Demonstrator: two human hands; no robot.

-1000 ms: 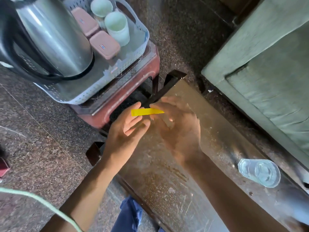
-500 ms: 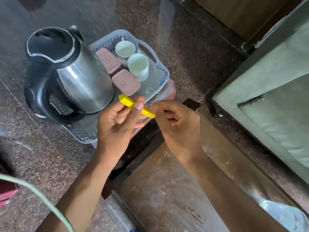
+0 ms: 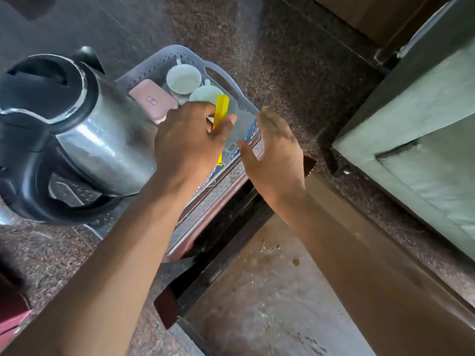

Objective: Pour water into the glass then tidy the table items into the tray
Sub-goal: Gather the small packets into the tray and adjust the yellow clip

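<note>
The left hand (image 3: pixel 189 143) is pinching a thin yellow plastic strip (image 3: pixel 221 109) between curled fingers, holding it upright over the pale grey perforated plastic tray (image 3: pixel 164 60), seemingly to drop it in with the tidied things. The right hand (image 3: pixel 276 152) is hovering just beside it, fingers relaxed and holding nothing. Inside the tray are sitting two white cups (image 3: pixel 183 79), a pink lidded box (image 3: pixel 154 100) and a steel kettle (image 3: pixel 100 140). The tray is resting on a reddish stool (image 3: pixel 218 201) beside the scuffed brown table (image 3: pixel 270 291), over speckled stone flooring (image 3: pixel 295 60). The glass is lying out of view.
</note>
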